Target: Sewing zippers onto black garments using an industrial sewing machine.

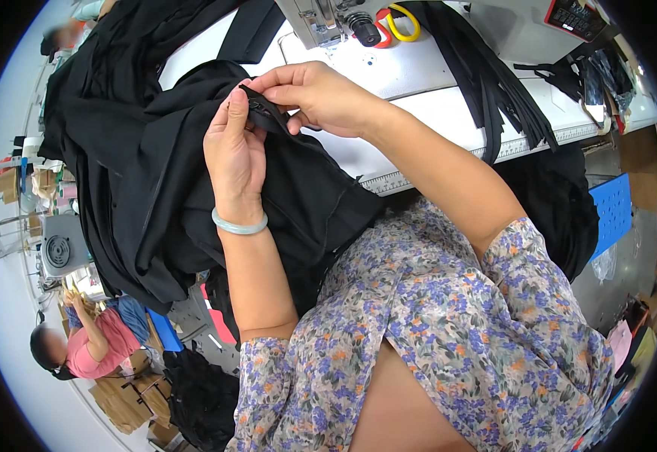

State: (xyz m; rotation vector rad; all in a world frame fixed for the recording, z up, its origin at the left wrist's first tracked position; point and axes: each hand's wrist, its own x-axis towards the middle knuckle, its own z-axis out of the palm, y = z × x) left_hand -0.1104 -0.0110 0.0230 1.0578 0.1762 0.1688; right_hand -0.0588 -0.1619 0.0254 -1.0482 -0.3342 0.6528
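Observation:
Both my hands are raised together over a large heap of black fabric (148, 166), in front of the sewing machine. A folded edge of it, a narrow black strip (268, 114) with a small dark detail like a zipper, is pinched between them. My left hand (236, 154), below a pale bangle (239, 222), grips the strip with its thumb on top. From the right, my right hand (325, 98) closes its thumb and fingers on the same strip. The tips of some fingers are hidden behind the fabric.
A sewing machine (321, 19) stands on the white table (389, 71), with red-and-yellow-handled scissors (396, 30) beside it. Black strips (487, 83) hang over the ruler-marked front edge (389, 182). A person in pink (106, 343) sits at the left.

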